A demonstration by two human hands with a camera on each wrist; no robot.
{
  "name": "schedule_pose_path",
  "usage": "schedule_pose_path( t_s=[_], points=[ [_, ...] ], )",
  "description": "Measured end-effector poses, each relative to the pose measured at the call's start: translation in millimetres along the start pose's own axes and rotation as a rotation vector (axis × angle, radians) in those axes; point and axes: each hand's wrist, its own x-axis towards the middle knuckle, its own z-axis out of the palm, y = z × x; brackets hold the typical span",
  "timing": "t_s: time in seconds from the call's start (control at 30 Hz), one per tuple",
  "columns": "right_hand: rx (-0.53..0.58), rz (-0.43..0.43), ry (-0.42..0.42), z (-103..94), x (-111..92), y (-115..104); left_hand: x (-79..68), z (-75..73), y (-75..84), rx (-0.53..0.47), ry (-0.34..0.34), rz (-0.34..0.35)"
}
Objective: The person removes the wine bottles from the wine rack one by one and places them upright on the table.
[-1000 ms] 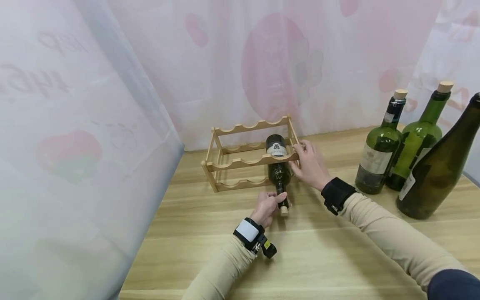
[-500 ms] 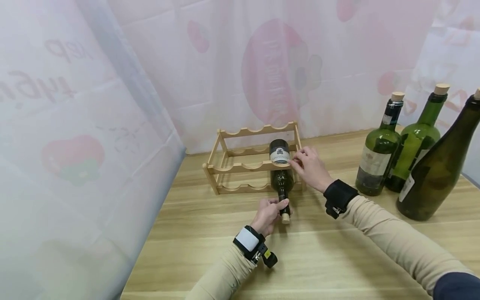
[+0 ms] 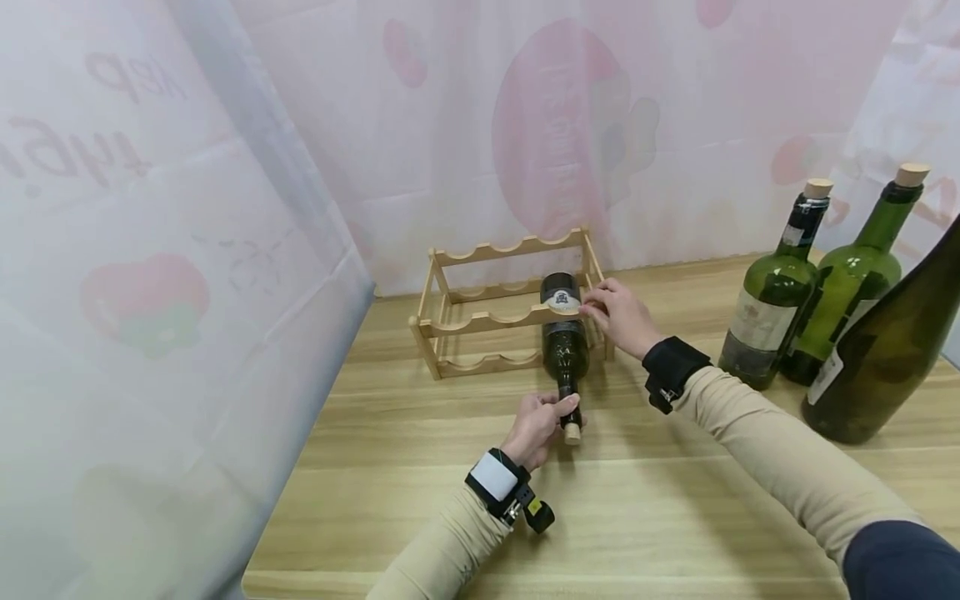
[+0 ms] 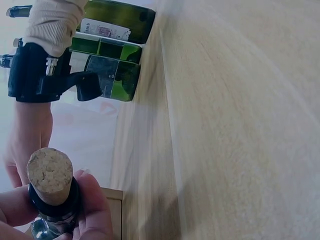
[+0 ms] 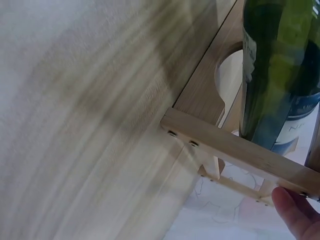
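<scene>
A dark green wine bottle (image 3: 564,350) lies neck toward me in the right end of a small wooden wine rack (image 3: 480,323), between its upper and lower rails. Its cork (image 4: 49,172) faces the left wrist camera. My left hand (image 3: 534,429) grips the bottle's neck just behind the cork, thumb on top. At the right end of the upper front rail, my right hand (image 3: 624,318) pinches the rack. The right wrist view shows a fingertip (image 5: 289,207) against the rack's side bar; the rest of that hand is cut off there.
Three corked green bottles stand upright at the right: a labelled one (image 3: 765,312), another (image 3: 847,275) behind it, and a taller brown-green one (image 3: 877,358) nearer me. A printed curtain (image 3: 420,150) hangs behind and left of the wooden table (image 3: 360,483).
The right hand's fingers have drawn together at the rail's right end. The bottle has shifted slightly toward me through the rack, still held at its neck by my left hand.
</scene>
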Motion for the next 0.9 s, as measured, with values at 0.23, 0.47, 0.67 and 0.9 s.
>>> schedule_pose_path(
  t_s=[0.23, 0.47, 0.67, 0.9],
  points=[
    [-0.017, 0.012, -0.005, -1.7, 5, 0, -3.1, 2.7, -0.2, 0.014, 0.003, 0.008],
    [-0.056, 0.022, -0.006, 2.1, 7, 3, -3.1, 3.4, -1.2, 0.02, 0.004, 0.018],
    [-0.07, 0.014, 0.033, 7.0, 8, 1, -2.8, 3.0, -0.9, 0.028, 0.008, 0.027],
    [-0.085, 0.034, 0.014, 9.7, 10, 2, -4.5, 2.2, 0.3, 0.031, 0.027, 0.022]
  ],
)
